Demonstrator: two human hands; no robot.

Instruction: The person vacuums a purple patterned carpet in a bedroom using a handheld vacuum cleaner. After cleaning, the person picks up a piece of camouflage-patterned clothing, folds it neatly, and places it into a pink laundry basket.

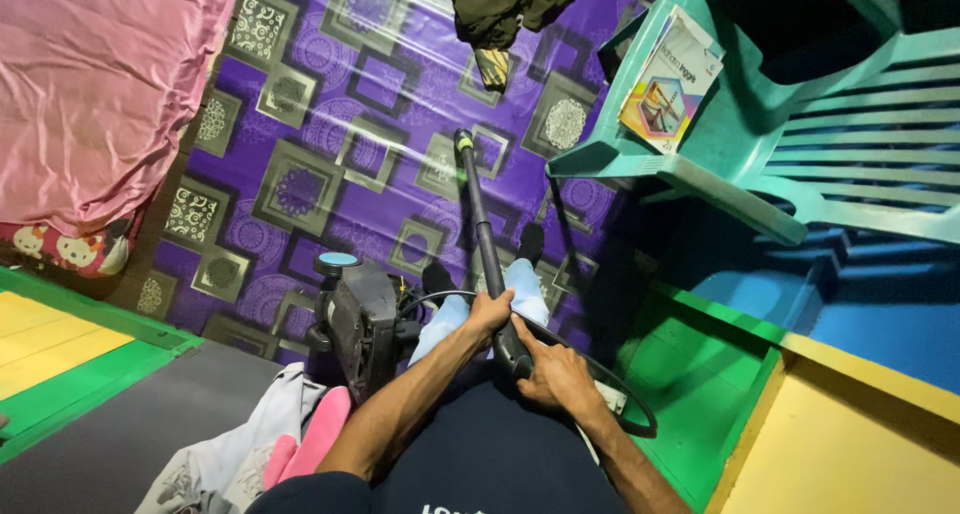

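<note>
A long dark spray lance (478, 214) with a yellow-green collar near its tip points away from me over the purple patterned floor mat (300, 124). My left hand (487, 314) grips the lance shaft just above the handle. My right hand (555, 374) is closed around the black gun handle lower down. A black hose (630, 394) loops from the handle to my right. A grey machine (362, 319) with a blue cap stands just left of my hands, beside my legs in light blue trousers.
A teal plastic chair (800, 114) lies tipped at the upper right with a booklet (672, 79) on it. A pink mattress (90, 84) fills the upper left. Dark clothes (500, 9) lie at the top. White and pink cloth (270, 444) sits by my left elbow.
</note>
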